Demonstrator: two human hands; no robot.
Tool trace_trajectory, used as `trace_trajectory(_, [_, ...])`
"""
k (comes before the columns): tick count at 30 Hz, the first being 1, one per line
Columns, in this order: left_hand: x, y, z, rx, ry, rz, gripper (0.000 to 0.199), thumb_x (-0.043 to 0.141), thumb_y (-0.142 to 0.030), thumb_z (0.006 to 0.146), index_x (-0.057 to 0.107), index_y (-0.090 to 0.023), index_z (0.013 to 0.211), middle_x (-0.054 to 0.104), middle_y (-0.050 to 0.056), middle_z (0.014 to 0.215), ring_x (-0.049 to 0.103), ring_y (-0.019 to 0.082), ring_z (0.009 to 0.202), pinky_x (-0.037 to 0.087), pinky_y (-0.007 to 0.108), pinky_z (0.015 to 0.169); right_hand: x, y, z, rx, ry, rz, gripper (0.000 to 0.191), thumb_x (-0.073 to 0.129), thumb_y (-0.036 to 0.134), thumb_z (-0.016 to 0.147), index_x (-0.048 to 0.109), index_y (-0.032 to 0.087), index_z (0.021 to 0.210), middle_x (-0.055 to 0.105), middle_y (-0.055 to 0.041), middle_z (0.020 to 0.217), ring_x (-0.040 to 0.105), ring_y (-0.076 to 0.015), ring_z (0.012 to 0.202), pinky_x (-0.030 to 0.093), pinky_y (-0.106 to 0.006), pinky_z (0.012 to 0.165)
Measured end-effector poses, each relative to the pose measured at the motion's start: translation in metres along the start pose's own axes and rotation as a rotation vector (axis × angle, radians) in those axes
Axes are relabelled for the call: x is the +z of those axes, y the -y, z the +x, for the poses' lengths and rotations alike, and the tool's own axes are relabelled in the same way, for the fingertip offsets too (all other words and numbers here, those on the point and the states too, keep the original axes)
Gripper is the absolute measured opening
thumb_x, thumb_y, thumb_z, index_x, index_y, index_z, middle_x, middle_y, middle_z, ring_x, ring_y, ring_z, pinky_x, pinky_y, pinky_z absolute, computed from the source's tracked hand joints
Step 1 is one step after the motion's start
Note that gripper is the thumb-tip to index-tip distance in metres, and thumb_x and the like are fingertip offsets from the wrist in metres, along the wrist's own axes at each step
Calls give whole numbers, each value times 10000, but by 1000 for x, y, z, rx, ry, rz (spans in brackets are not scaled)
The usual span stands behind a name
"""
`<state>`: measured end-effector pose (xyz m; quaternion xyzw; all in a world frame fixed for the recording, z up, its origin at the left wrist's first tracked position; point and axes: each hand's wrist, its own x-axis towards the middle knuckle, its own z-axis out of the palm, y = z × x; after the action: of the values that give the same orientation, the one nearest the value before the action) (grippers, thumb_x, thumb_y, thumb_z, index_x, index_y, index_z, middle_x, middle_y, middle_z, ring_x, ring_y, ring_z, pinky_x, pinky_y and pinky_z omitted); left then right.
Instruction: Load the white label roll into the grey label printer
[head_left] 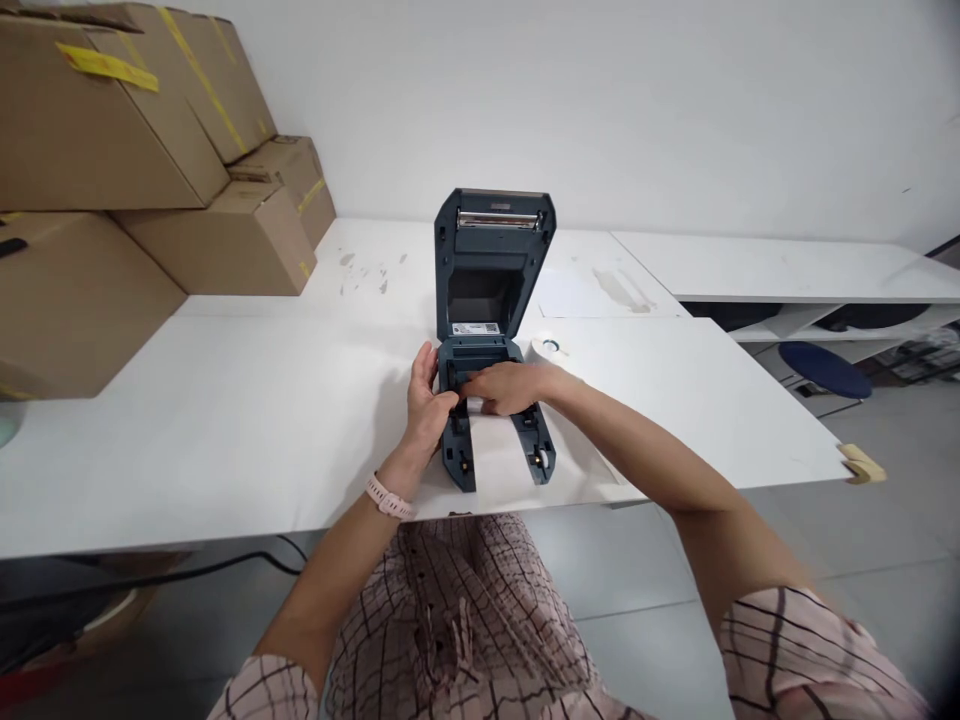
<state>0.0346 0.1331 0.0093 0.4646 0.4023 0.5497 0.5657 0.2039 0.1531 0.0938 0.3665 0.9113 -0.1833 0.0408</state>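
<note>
A dark label printer (457, 465) stands at the front edge of the white table, its lid (491, 262) raised toward the wall. White paper (504, 460) runs out of its body and over the front edge. My left hand (427, 405) grips the printer's left side, thumb over the rim and fingers along the outside. My right hand (506, 387) reaches into the open body above the paper; its fingertips are partly hidden inside, so what they hold cannot be made out. Just behind my right wrist is a white roll (546, 348).
Cardboard boxes (217, 235) are stacked at the back left against the wall. The white table (300, 420) has a wooden piece (862, 464) at its right corner. A blue stool (825, 368) stands at the right. A black cable (202, 572) hangs below the table at left.
</note>
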Motion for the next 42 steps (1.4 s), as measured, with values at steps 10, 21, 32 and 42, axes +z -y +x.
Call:
trace_trajectory(10, [-2,-7,-6,-27,34,22,1076,654,-18,658,340,-300,1648,382,110,1737,330,346,1631,343,505,1319,-46,-52,-175,106,-660,812,571,987,485,658,787,296,1158,788,-82,1053,765,-266,966,606,-442,815])
trace_trajectory(21, [-2,-2,-1,-4,-27,-2,1073,631,-28,565,427,-257,1594,456,126,1689,396,339,1595,310,526,1334,81,-146,-189,622,-982,863,754,883,388,591,672,262,1304,730,-61,1081,688,-205,842,578,-389,770])
trace_trajectory(32, [-1,-5,-1,-12,-17,10,1084,636,-44,559,419,-234,1604,435,136,1705,372,348,1608,305,505,1337,29,-142,-192,463,-835,854,676,816,269,726,693,254,1390,707,-143,1446,621,-331,1391,437,-587,1211])
trace_trajectory(42, [2,-7,-2,-34,-27,-39,1095,637,-31,544,429,-244,1598,417,136,1717,354,345,1620,298,499,1337,21,-132,-89,402,-472,737,771,842,275,542,661,165,1284,701,-180,1364,616,-418,1332,432,-593,1179])
